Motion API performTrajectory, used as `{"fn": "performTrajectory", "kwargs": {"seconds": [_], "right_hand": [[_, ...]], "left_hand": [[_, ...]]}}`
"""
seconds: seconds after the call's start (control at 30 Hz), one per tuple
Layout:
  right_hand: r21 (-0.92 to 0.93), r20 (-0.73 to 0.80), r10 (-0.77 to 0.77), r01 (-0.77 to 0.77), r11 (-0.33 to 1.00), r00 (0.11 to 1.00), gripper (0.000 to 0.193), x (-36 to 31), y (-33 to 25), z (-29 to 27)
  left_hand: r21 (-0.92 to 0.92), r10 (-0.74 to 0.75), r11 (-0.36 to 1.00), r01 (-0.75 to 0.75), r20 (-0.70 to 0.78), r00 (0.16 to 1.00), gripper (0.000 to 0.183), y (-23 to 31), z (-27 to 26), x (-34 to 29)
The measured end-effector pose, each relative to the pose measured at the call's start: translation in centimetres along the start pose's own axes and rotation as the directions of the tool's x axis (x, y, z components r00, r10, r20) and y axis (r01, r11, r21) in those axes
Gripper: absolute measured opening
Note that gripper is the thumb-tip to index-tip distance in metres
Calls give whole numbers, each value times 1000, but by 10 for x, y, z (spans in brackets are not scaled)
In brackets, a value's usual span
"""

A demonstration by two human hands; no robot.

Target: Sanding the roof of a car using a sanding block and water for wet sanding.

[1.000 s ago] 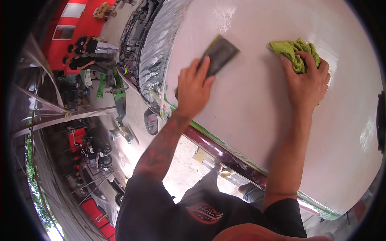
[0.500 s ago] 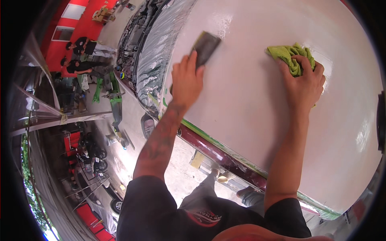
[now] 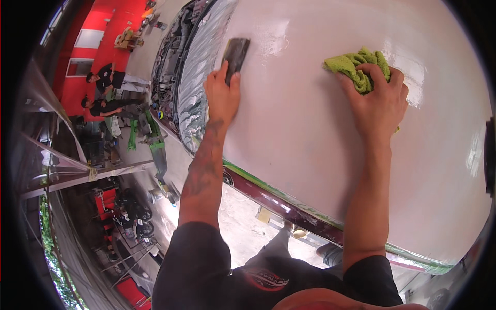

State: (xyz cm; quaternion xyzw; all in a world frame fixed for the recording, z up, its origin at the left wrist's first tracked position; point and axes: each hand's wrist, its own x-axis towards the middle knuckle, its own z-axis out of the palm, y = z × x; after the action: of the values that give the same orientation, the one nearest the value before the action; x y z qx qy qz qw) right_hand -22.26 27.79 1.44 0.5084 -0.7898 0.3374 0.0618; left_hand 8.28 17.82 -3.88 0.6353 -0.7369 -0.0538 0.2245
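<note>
Green wrinkly cloth (image 3: pixel 347 65) and dark oblong block (image 3: pixel 237 55)

There are 2 hands (image 3: pixel 223 98) (image 3: pixel 381 106), 1 cloth (image 3: pixel 347 66), 1 block (image 3: pixel 237 57).

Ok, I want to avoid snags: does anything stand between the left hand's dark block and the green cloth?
Nothing visible does: between the dark block in the left hand and the green cloth in the right hand, only the pale panel shows.

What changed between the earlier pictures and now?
The left grip moved the dark block leftward over the pale panel, toward the plastic sheeting; the right grip and green cloth sit slightly further left in the picture. Nothing was taken or released; both holds stayed.
</note>
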Motion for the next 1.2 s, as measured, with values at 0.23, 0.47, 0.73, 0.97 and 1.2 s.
{"fn": "performTrajectory", "kwargs": {"seconds": [0.23, 0.47, 0.73, 0.97, 1.2], "right_hand": [[6, 63, 50, -51, 999, 997, 37, 4, 6, 4], [0, 65, 49, -49, 999, 997, 36, 3, -14, 1], [-34, 67, 85, -83, 996, 994, 34, 2, 0, 5], [-46, 73, 83, -80, 996, 994, 36, 3, -3, 2], [-51, 87, 98, -94, 994, 991, 35, 5, -3, 3]], "left_hand": [[-112, 2, 994, -2, -5, 1000, 52, 4, 5, 26], [-53, 86, 994, -91, -85, 993, 49, -22, -9, -7], [-6, 92, 996, -93, -67, 993, 47, 14, 20, 30], [21, 247, 969, -246, -39, 968, 50, 20, -13, -53], [13, 28, 1000, -27, -79, 997, 47, 14, 10, 49]]}}
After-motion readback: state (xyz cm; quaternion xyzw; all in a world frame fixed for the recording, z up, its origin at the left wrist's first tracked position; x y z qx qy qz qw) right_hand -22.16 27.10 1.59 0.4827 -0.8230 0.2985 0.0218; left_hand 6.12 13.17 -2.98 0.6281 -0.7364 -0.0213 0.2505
